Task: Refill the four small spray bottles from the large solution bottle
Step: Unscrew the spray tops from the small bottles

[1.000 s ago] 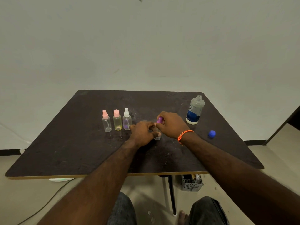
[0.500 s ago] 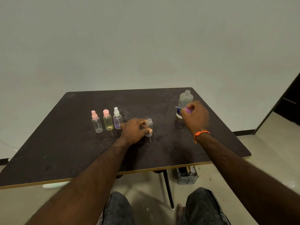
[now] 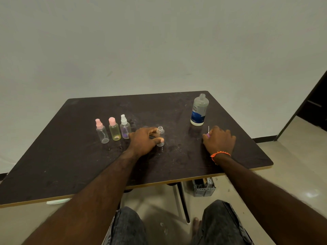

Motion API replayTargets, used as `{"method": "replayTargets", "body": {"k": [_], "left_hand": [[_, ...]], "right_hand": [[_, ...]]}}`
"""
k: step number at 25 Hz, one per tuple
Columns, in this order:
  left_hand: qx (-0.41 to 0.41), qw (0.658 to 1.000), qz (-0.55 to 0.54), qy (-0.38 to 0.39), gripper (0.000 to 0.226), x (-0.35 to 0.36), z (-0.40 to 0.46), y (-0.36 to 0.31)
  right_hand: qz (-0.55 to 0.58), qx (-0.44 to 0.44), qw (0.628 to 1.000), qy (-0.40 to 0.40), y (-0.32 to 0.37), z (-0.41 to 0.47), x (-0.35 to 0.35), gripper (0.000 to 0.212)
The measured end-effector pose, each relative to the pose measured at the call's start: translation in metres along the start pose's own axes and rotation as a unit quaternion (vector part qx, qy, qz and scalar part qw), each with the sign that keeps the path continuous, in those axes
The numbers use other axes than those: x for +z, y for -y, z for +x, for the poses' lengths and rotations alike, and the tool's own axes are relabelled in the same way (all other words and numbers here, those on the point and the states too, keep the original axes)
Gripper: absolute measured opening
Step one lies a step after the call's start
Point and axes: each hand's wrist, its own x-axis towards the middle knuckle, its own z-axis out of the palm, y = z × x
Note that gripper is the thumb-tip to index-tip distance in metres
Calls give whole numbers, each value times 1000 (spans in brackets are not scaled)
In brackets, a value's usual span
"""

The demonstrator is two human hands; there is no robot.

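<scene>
A dark table (image 3: 70,156) is filling the middle of the view, its pale edge facing the seated person, whose denim-covered knees are showing below it. Under the table, a grey slotted basket (image 3: 204,189) is sitting on the floor.

The large solution bottle (image 3: 199,109) is standing upright and uncapped toward the far right of the tabletop, well apart from the small bottles. The left hand (image 3: 145,141) is gripping the opened small spray bottle (image 3: 160,136) near the table's middle, thumb and fingers curled round its clear body, its neck standing open and upright. The right hand (image 3: 219,141), wearing an orange wristband (image 3: 220,154), is lying low on the table in front of the large bottle, its fingers closed on the purple spray cap (image 3: 208,135), whose thin white tube is sticking up above the knuckles.

To the left, three capped small bottles are standing in a row: a clear bottle with a pink sprayer (image 3: 102,131), a yellowish bottle with a pink cap (image 3: 114,129), and a purple-tinted bottle with a white sprayer (image 3: 125,126), the last one just beside the left hand.
</scene>
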Motion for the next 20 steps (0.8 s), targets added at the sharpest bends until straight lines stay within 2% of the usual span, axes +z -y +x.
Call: {"method": "replayTargets", "body": {"k": [5, 11, 14, 17, 18, 20], "left_hand": [[-3, 1000, 7, 2, 42, 3, 0, 3], [-8, 1000, 2, -11, 42, 5, -2, 1], [-18, 1000, -3, -7, 43, 4, -2, -2], [-46, 998, 22, -24, 40, 5, 3, -8], [-63, 997, 38, -28, 38, 7, 6, -11], [-94, 993, 65, -32, 35, 10, 16, -17]], "right_hand": [[31, -1, 1000, 2, -3, -3, -2, 53], [52, -12, 999, -2, -3, -7, -6, 57], [135, -121, 983, -19, 12, -17, -8, 42], [186, -260, 946, 57, 50, -28, -5, 26], [194, -277, 936, 95, 66, -30, -1, 26], [232, -254, 925, 161, 96, -28, 12, 33]]}}
